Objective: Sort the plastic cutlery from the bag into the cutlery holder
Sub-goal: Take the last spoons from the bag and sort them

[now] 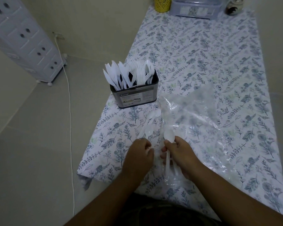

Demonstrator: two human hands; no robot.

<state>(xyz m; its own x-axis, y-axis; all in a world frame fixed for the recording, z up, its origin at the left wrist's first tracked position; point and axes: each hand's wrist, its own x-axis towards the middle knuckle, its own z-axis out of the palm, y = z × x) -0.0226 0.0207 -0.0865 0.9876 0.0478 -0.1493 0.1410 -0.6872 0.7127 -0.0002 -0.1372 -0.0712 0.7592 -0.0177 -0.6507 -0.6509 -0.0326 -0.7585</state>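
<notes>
On the tabletop (pixel 203 46), the cutlery holder (pixel 134 95) stands far left, full of knives and forks. The left hand (pixel 140 158) has a closed grip on loose spoons (pixel 148 126); the right hand (pixel 181 158) clasps a spoon bundle (pixel 168 150) at the bag (pixel 191 111) mouth.

The holder (pixel 134 97) is seen to be of brushed metal with a dull sheen, a paper label stuck to its front. The cutlery (pixel 131 74) in it is of white, smooth plastic. The bag (pixel 191 115) is of clear, crinkled, glossy film. The cloth (pixel 219 51) is matt, printed with leaves. The spoons (pixel 149 126) are translucent plastic.
</notes>
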